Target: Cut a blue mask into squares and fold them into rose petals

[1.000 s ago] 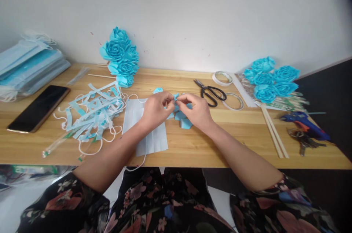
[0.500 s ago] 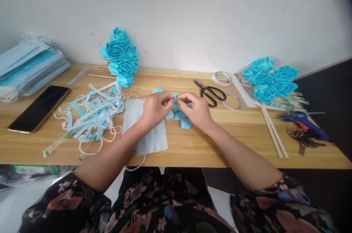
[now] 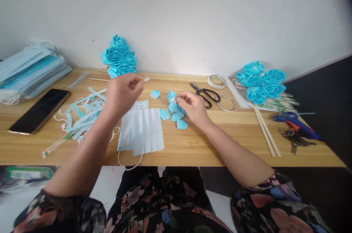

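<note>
Near the middle of the frame, just above centre, the right hand (image 3: pixel 194 106) has its thumb and forefinger closed on the right edge of a small folded blue piece (image 3: pixel 172 95), which bears a pale patch low on its face. Left of it and a little higher, the left hand (image 3: pixel 123 92) pinches a tiny white strip (image 3: pixel 146 79) between thumb and fingertips, its free end pointing right; the strip may be tape or its backing, I cannot tell.

The blue piece looks like thin mask fabric: very light, soft, with only its folds to stiffen it, so a hard squeeze would likely crease it. It is best held lightly at the edge, clear of the pale patch, which may be sticky. The strip probably weighs next to nothing and could cling to skin; one end is the place to grip.

Below the right fingertips lie more folded pieces (image 3: pixel 182 124), and left of these, pleated mask panels (image 3: pixel 148 132), limp and flat on the wooden table (image 3: pixel 209 145).
</note>
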### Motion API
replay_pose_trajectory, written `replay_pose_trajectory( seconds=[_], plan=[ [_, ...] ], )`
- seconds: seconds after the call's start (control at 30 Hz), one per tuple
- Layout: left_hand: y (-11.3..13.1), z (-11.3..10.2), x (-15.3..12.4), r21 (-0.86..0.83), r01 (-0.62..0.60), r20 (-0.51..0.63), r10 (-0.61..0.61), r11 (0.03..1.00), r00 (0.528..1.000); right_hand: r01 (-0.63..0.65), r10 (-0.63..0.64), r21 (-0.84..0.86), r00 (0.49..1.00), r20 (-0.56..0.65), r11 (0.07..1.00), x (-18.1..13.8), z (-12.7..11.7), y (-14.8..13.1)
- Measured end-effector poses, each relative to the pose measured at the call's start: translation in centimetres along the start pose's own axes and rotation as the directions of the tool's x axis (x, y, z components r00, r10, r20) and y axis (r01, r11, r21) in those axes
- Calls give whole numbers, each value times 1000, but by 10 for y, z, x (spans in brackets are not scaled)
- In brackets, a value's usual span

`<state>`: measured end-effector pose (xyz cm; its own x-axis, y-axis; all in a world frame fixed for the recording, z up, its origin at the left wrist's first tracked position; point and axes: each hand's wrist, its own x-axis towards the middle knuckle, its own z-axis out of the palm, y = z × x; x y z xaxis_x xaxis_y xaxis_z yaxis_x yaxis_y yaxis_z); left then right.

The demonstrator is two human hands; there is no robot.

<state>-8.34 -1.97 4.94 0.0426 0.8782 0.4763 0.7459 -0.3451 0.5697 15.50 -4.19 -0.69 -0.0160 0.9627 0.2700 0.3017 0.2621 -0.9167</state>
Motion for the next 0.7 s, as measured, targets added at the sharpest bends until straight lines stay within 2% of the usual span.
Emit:
replay_pose_trajectory(
  seconds=[0.1,0.23,0.3,0.33,0.43,0.53,0.6,0.7],
  plan=[
    [-27,-33,0,204,66,84,-85,977,993,-25,25,41,1000,-2,999,0,0,1],
    [-83,-53,-19,454,91,196,-199,886,960,-15,15,60,1000,-1,998,0,1,1],
    [-103,-57,-30,485,-28,251,-108,874,962,-12,12,67,1000,-4,998,0,1,1],
    [-108,-58,-35,502,-57,214,-60,863,975,-12,12,72,1000,-4,997,0,2,2],
    [-100,-57,-42,439,-85,45,72,894,996,-23,24,91,1000,0,996,1,3,4],
    [-70,-44,-41,215,-73,-72,90,974,993,-41,40,122,999,6,992,2,4,5],
    [-48,-27,-39,54,-28,-38,30,998,999,-51,50,136,999,6,989,2,3,4],
    [-20,6,-37,-120,14,92,-3,993,996,-58,58,149,998,5,987,3,2,2]
  ],
)
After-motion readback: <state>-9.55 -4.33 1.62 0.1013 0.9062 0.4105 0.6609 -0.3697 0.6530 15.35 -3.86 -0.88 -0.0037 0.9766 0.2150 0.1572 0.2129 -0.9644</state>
